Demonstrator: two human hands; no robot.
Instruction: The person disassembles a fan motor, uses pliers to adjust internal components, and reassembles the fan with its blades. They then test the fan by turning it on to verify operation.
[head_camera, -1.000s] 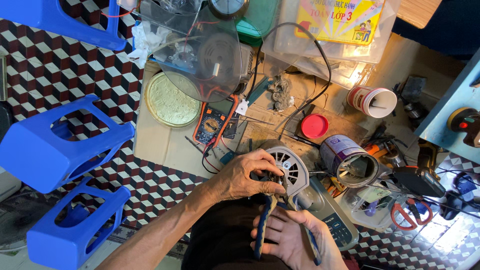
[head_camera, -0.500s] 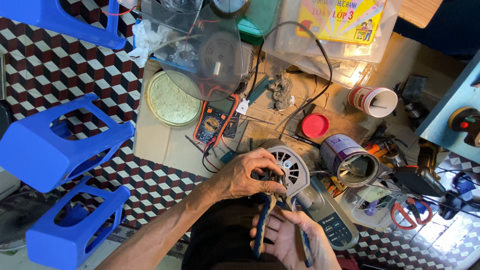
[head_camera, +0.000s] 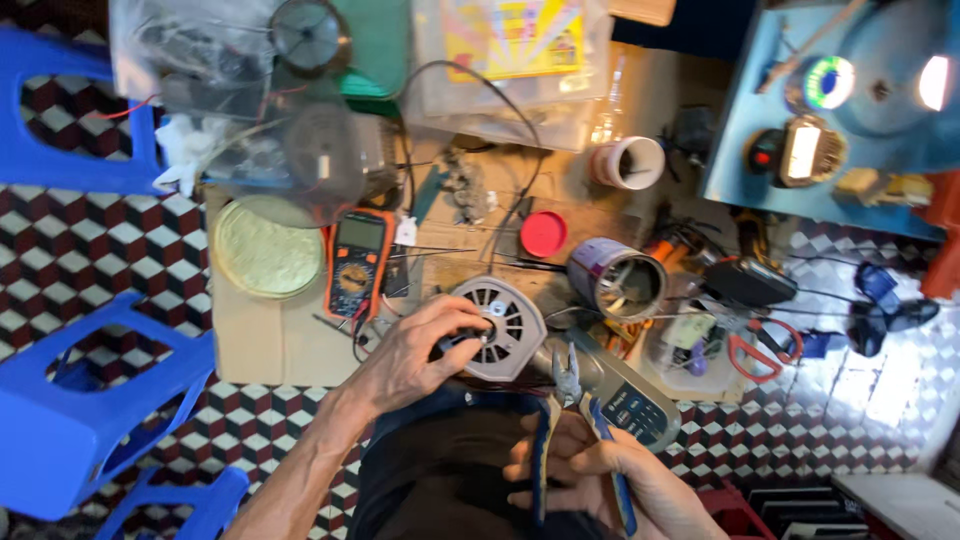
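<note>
- Two hands at work low in the view, above a dark lap.
- Right hand (head_camera: 610, 480) nearest: grip closed around the blue handles of pliers (head_camera: 570, 420), the metal nose pointing up toward a grey fan housing (head_camera: 500, 330).
- Left hand (head_camera: 420, 350) just beyond: grip pinched shut on a small dark part at the hub of the fan housing, fingers curled over its lower left edge.
- Fan housing itself at the near edge of the bench (head_camera: 270, 340), a grey calculator-like device (head_camera: 630, 405) just beside it on the right.
- Farther back: orange multimeter (head_camera: 355, 262), round yellow-green lid (head_camera: 268, 247), red cap (head_camera: 543, 234), open tin can (head_camera: 620, 280) lying on its side.
- Farthest: white cup (head_camera: 630, 162), clear plastic bags, blue stools (head_camera: 70, 420) on the chequered floor to the left.
</note>
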